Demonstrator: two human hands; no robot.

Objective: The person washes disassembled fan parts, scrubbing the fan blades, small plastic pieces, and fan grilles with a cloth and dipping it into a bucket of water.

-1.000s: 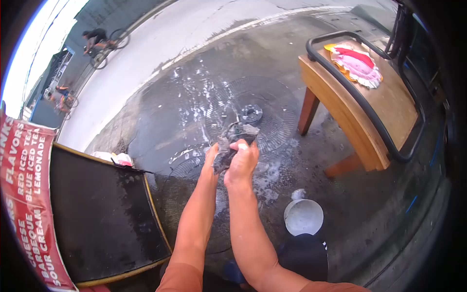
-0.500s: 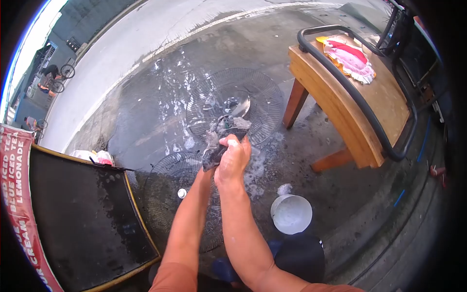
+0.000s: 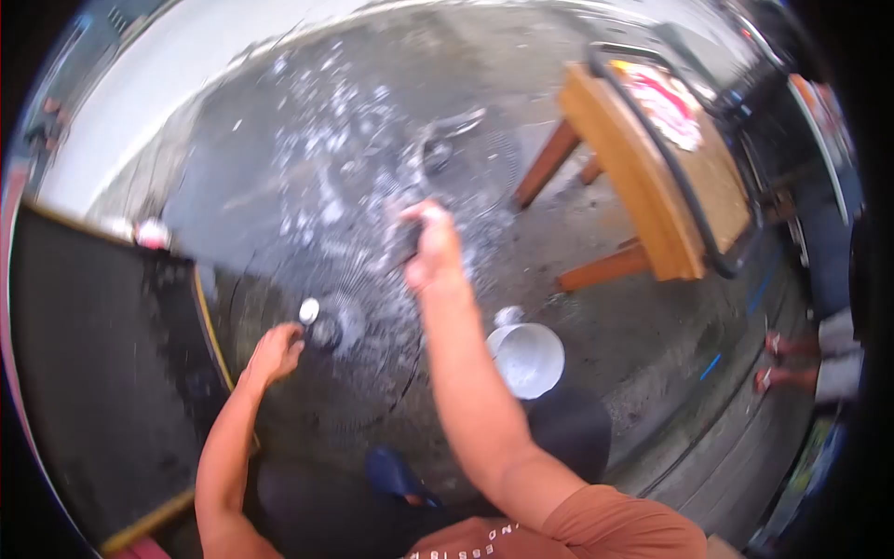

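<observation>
My right hand (image 3: 434,250) is closed on a wet grey cloth (image 3: 400,244), blurred by motion, above the foamy pavement. My left hand (image 3: 276,352) reaches low to the left, empty, fingers curled and a little apart. Just beyond its fingertips is a small white round-topped object (image 3: 309,310), perhaps a bottle cap; whether they touch I cannot tell. A wire fan grille (image 3: 349,312), smeared with suds, lies flat on the ground beside it. Farther off lies a second round grille (image 3: 498,154), with a shiny curved piece (image 3: 456,123) on it.
A white bucket (image 3: 527,361) stands near my knee. To the right is a wooden table (image 3: 633,158) with a black metal frame and a pink frilled cloth (image 3: 661,102). A black board (image 3: 102,363) leans at left. Another person's feet (image 3: 768,363) show at far right.
My left hand has left the cloth and moved down and left towards the white-topped object. The right hand keeps the cloth. The view has shifted, and a person's feet have come into sight.
</observation>
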